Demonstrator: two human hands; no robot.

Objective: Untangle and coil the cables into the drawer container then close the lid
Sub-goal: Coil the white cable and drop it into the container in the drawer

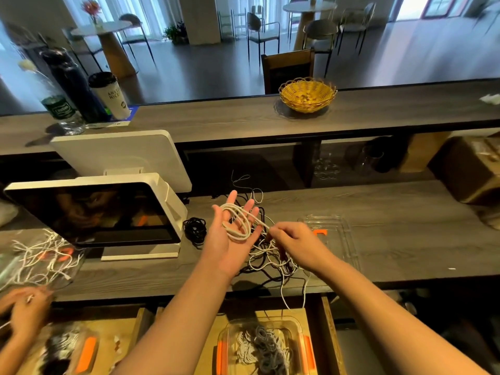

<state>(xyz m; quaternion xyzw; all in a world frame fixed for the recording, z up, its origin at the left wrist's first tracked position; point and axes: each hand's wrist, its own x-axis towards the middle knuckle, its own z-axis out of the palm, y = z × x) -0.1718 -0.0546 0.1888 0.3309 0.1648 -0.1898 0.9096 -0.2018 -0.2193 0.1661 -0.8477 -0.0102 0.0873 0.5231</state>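
Over counter edge, white cable (238,223) (half-coiled)

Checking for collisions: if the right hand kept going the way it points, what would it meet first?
Probably the left hand: the right hand points left along the white cable looped there. Depth is unclear.

Café counter: point-of-sale terminal (108,212), round tables (101,28) with chairs (261,29) beyond.

Wood grain, clear plastic, woven wicker

The counter (378,212) is finished in matt grey wood grain; the container (295,331) is made of clear glossy plastic (orange clips), and the basket (308,96) is woven from yellow wicker.
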